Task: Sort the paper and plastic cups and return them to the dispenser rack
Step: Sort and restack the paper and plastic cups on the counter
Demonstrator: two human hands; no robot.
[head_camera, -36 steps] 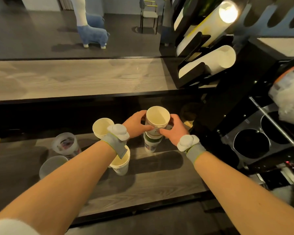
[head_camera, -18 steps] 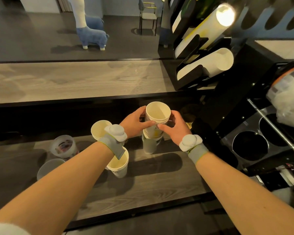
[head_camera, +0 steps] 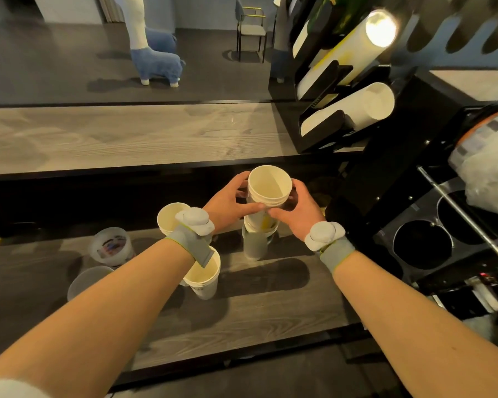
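A stack of white paper cups [head_camera: 268, 191] stands on the lower wooden shelf [head_camera: 270, 305]. My left hand [head_camera: 230, 205] and my right hand [head_camera: 295, 211] both grip its top cups from either side, lifted partly out of the bottom cup [head_camera: 255, 242]. Two more paper cups stand to the left, one [head_camera: 168, 219] behind my left wrist and one [head_camera: 204, 280] under it. Two frosted plastic cups [head_camera: 111, 248] [head_camera: 84, 281] sit at the far left. The black dispenser rack [head_camera: 328, 93] with rows of white cups rises at the upper right.
A wide wooden counter [head_camera: 127, 136] runs above the shelf. On the right, a black machine panel with round holes [head_camera: 423, 242] and a metal bar [head_camera: 460, 214]. A clear plastic bag [head_camera: 486, 168] hangs at the far right edge.
Both hands have raised the top cups higher out of the bottom cup in the stack. The other cups have not moved.
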